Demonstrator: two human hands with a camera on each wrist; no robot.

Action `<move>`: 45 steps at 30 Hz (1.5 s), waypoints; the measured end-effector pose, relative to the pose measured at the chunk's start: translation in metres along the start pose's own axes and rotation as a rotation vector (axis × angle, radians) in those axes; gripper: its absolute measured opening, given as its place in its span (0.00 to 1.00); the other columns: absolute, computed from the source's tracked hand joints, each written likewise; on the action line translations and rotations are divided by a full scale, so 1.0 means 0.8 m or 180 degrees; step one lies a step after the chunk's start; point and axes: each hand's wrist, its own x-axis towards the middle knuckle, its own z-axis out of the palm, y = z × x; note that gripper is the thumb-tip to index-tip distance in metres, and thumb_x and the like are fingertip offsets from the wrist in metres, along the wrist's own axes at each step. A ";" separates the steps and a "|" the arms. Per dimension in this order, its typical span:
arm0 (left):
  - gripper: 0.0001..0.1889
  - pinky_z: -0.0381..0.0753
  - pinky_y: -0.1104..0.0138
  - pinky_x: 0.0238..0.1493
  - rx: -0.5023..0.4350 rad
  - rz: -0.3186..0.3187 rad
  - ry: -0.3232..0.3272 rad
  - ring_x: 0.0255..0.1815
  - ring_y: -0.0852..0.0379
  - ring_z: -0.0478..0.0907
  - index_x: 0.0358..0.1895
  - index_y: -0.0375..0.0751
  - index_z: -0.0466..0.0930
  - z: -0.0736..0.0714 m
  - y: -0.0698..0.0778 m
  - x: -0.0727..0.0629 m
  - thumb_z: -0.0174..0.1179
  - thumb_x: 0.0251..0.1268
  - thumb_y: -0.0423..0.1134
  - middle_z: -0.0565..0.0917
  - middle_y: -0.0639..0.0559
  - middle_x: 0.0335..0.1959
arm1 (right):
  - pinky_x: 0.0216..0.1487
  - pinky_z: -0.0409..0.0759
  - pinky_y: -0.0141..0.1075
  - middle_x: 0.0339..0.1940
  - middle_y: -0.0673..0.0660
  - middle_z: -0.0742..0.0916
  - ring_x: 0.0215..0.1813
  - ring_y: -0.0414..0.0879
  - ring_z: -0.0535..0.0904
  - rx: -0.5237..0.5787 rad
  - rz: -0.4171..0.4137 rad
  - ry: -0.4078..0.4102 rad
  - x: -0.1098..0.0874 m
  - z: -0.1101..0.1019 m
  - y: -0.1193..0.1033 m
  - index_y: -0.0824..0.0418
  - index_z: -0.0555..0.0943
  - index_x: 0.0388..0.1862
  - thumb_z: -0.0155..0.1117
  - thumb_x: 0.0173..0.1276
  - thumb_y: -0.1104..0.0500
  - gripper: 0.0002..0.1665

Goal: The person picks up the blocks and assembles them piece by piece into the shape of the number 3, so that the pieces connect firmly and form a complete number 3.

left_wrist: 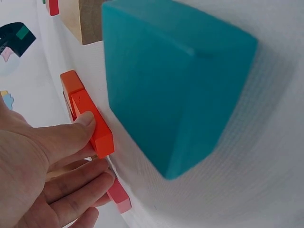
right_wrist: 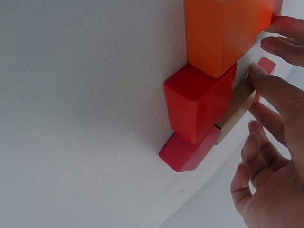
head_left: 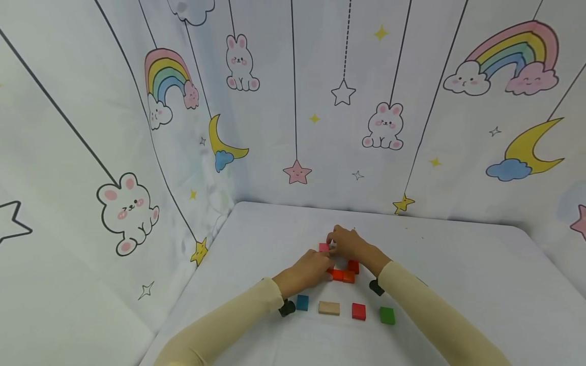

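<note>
Several blocks form a cluster on the white table. My left hand [head_left: 308,270] is at its near left side, with the thumb on a red-orange block [left_wrist: 92,123] and the index finger behind it; the other fingers extend loosely. An orange block [head_left: 349,277] adjoins that block. Across the cluster, my right hand [head_left: 351,245] pinches a plain wooden block [right_wrist: 237,105] between thumb and finger. A red block [right_wrist: 202,102] and a crimson block [right_wrist: 190,149] sit by its near end. Beyond its other end lies a pink block [head_left: 324,247], partly hidden by the fingers.
Nearer the front stand a blue block [head_left: 302,303], a wooden block [head_left: 329,308], a red block [head_left: 359,311] and a green block [head_left: 387,315] in a row. Dark wrist cameras hang below both sleeves. A patterned white curtain [head_left: 274,127] encloses the table's back and left.
</note>
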 end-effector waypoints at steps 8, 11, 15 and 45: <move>0.08 0.80 0.64 0.53 -0.0010 -0.0047 -0.0030 0.37 0.63 0.79 0.43 0.51 0.91 0.000 0.002 0.000 0.74 0.67 0.48 0.87 0.60 0.38 | 0.69 0.62 0.78 0.45 0.56 0.82 0.45 0.50 0.82 -0.0018 0.0040 0.0000 -0.004 -0.001 -0.002 0.54 0.89 0.52 0.77 0.69 0.52 0.15; 0.09 0.80 0.62 0.55 -0.0022 -0.0051 -0.0033 0.39 0.62 0.81 0.45 0.51 0.91 0.000 0.002 -0.001 0.74 0.67 0.48 0.88 0.60 0.40 | 0.70 0.62 0.77 0.45 0.56 0.82 0.47 0.50 0.82 -0.0046 0.0054 0.0004 -0.005 0.000 -0.001 0.54 0.89 0.52 0.77 0.69 0.51 0.16; 0.08 0.81 0.62 0.55 -0.0008 -0.0036 -0.0017 0.39 0.62 0.81 0.44 0.51 0.91 -0.001 0.002 -0.001 0.74 0.67 0.47 0.89 0.60 0.41 | 0.70 0.62 0.77 0.45 0.56 0.82 0.46 0.50 0.82 -0.0070 0.0050 0.0015 -0.006 0.000 -0.001 0.54 0.89 0.52 0.77 0.69 0.51 0.16; 0.09 0.80 0.63 0.52 -0.0014 -0.0036 -0.0024 0.36 0.62 0.79 0.43 0.49 0.90 -0.003 0.003 -0.002 0.74 0.67 0.48 0.87 0.59 0.34 | 0.64 0.75 0.65 0.49 0.59 0.83 0.45 0.49 0.80 -0.0002 0.0001 0.0068 -0.023 -0.006 -0.001 0.56 0.87 0.57 0.74 0.72 0.52 0.18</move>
